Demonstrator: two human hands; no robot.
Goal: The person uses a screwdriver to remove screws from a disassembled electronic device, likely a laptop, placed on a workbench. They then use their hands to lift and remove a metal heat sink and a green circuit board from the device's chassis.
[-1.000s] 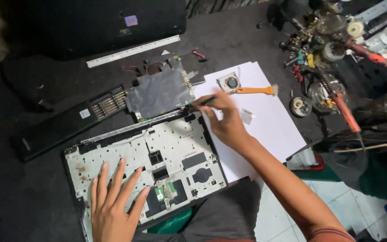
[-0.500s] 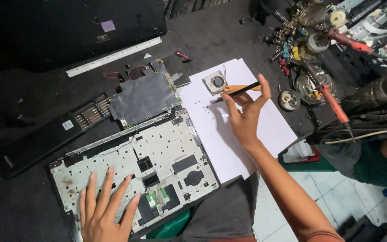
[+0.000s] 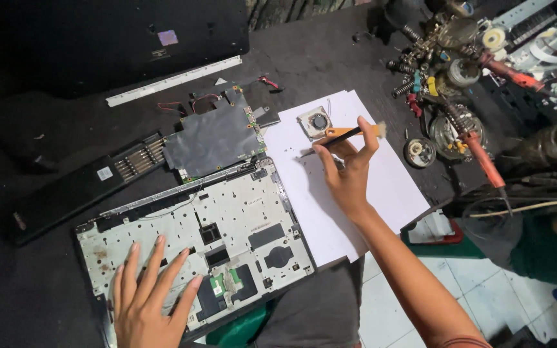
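Right hand [image 3: 349, 174] grips a small orange-handled brush [image 3: 346, 134] above the white paper sheet [image 3: 381, 193], just beside the small fan [image 3: 315, 122] lying on it. Left hand [image 3: 146, 293] lies flat with fingers spread on the opened laptop base [image 3: 195, 238]. Behind it rests a dark circuit board [image 3: 211, 138]; soldering irons [image 3: 481, 151] lie far right.

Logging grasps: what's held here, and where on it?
Right hand holds a small brush by its mid-handle, between thumb and fingers. Left hand holds nothing; it rests flat on the laptop chassis.
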